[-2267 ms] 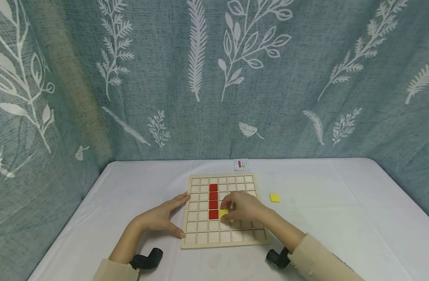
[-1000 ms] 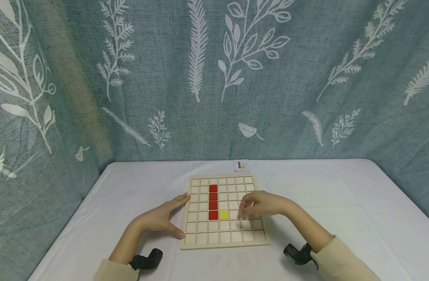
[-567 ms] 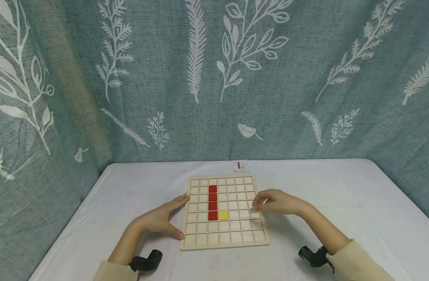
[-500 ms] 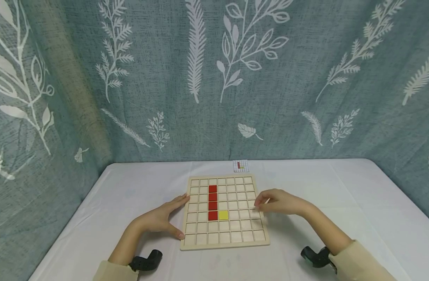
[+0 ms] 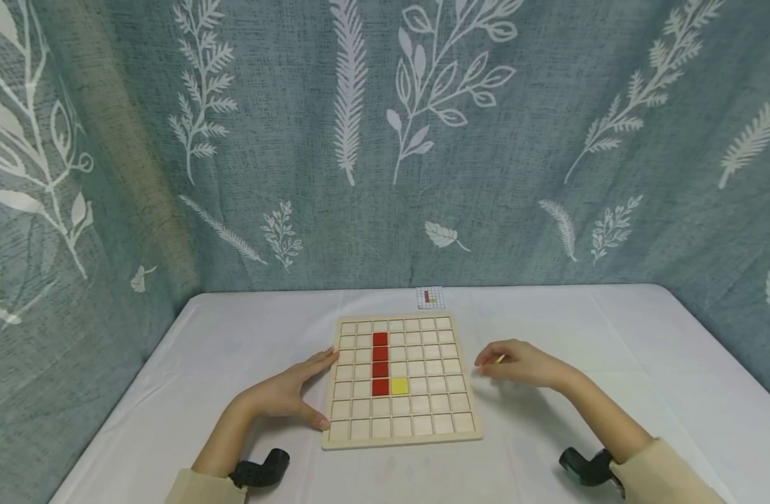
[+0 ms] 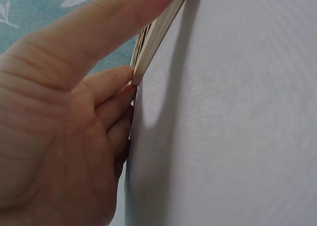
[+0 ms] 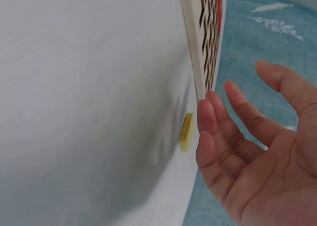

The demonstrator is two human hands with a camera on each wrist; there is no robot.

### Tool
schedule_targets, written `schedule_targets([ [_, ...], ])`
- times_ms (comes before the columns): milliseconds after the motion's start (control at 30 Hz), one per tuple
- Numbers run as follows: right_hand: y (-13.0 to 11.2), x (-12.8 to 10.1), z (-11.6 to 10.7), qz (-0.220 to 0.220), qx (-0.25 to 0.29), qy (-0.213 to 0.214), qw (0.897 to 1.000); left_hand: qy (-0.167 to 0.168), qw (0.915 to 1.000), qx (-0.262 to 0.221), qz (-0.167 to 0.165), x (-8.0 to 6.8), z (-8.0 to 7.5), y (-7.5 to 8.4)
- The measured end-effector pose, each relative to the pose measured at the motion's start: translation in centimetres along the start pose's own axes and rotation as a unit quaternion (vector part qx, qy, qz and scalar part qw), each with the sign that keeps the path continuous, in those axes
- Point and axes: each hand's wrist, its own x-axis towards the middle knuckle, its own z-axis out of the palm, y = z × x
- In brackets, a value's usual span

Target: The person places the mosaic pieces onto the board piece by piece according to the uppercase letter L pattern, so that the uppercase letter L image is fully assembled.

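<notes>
Left hand (image 5: pixel 290 393) lies flat on the desk (image 5: pixel 612 336), straight fingers braced against the left edge of the wooden grid board (image 5: pixel 402 439). On it, four red tiles (image 5: pixel 380 362) in a column, one yellow tile (image 5: pixel 400 386) now seated beside the lowest. Right hand (image 5: pixel 520 362) has left the board, open and empty, hovering over the loose yellow tile (image 7: pixel 186 132) — that one's likely next.

table (image 5: pixel 234 336): white cloth | on it: wooden grid board (image 5: pixel 402 438), yellow tile (image 7: pixel 186 132), small card (image 5: pixel 430 298)
</notes>
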Motion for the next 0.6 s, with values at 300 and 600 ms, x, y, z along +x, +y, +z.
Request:
schedule_targets([
  [300,0.6,-0.4,0.0,-0.002,0.012,0.002,1.0,-0.001,1.0,0.001,0.001,-0.1,0.1,-0.2],
  [600,1.8,-0.5,-0.3,-0.025,0.037,0.021,0.999,-0.002,1.0,-0.003,0.006,-0.3,0.0,-0.1],
])
